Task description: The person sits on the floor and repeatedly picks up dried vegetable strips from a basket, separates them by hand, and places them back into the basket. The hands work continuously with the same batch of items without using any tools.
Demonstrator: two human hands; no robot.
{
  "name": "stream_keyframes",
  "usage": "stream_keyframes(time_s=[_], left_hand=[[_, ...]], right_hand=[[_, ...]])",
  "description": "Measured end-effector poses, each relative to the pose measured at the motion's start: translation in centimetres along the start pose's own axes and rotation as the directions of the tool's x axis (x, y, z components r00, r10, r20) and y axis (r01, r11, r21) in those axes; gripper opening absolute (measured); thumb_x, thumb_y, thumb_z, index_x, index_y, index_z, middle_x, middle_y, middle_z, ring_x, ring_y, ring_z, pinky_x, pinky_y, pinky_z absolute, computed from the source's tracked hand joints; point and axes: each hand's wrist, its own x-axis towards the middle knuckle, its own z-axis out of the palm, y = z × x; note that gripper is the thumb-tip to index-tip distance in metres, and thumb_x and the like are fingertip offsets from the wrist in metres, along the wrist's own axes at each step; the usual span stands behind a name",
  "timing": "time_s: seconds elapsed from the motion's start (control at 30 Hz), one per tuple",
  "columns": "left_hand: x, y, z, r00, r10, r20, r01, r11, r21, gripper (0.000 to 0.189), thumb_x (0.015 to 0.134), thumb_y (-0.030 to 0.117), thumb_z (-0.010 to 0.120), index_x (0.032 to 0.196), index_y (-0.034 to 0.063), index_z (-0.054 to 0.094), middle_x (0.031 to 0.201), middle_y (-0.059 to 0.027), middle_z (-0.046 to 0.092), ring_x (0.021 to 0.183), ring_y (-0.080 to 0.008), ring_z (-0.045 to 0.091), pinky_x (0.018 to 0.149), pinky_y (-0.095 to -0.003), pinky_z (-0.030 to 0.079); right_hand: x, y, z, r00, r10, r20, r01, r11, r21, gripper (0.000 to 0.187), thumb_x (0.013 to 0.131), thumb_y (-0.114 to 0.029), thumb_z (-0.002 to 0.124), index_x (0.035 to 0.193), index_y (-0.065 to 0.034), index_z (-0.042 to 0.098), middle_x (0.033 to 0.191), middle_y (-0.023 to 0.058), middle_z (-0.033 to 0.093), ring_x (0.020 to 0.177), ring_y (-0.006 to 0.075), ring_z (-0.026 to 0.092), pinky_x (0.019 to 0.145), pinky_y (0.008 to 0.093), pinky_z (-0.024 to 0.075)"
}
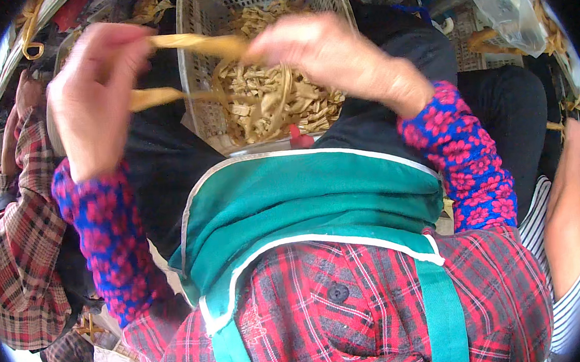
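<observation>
My left hand [99, 73], blurred by motion, is raised at the upper left and grips one end of a flat yellowish-brown strip [190, 42]. The strip runs across to my right hand [303, 40], whose fingers are closed on its other end. A second stretch of strip [156, 97] comes out below my left hand and reaches towards the crate; whether it is the same piece I cannot tell. Beneath the hands, between my knees, stands a pale perforated plastic crate [193, 75]. Many short, knobbly tan pieces [309, 102] lie in it, with a thin looped strand over them.
A small red object [300, 136] is at the crate's near edge. Co-workers sit close on both sides: a plaid sleeve [28, 204] at left, a bare forearm [565, 198] at right. A clear plastic bag [502, 7] hangs at the upper right, near metal bars.
</observation>
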Motion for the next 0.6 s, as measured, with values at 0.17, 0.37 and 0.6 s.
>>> stream_keyframes(time_s=[0.17,0.37,0.6], left_hand=[[-3.4,-2.5,5.9,0.988,-0.110,-0.112,0.035,0.848,-0.529,0.010,0.093,0.011,0.068,0.094,0.0013,0.071,0.088,-0.0029,0.070,0.080,-0.0093,0.064,0.069,-0.0251,0.052],[-9.2,-1.1,11.4,0.893,-0.408,0.191,0.412,0.569,-0.711,0.027,0.103,0.020,0.055,0.124,0.0024,0.059,0.090,0.0041,0.060,0.075,-0.0007,0.051,0.063,-0.0159,0.037],[-8.0,-0.7,9.2,0.817,-0.484,0.313,0.470,0.246,-0.847,0.020,0.099,0.024,0.063,0.111,0.0069,0.064,0.083,0.0055,0.060,0.057,0.0021,0.040,0.049,-0.0157,0.028]], right_hand=[[2.1,-5.4,4.6,0.932,0.094,0.351,-0.315,0.688,0.654,0.045,0.096,-0.012,0.060,0.140,-0.0167,0.056,0.091,0.0071,0.073,0.076,0.0092,0.065,0.063,0.0269,0.0534],[-0.1,-2.6,7.3,0.999,0.034,0.001,-0.033,0.993,-0.117,0.063,0.091,-0.009,0.063,0.149,-0.0095,0.040,0.085,0.0150,0.070,0.077,0.0357,0.071,0.069,0.0419,0.0595],[0.7,-3.0,6.7,0.941,0.307,-0.144,-0.249,0.913,0.322,0.025,0.091,-0.010,0.070,0.115,-0.0024,0.067,0.104,0.0114,0.073,0.095,0.0197,0.074,0.082,0.0280,0.0591]])
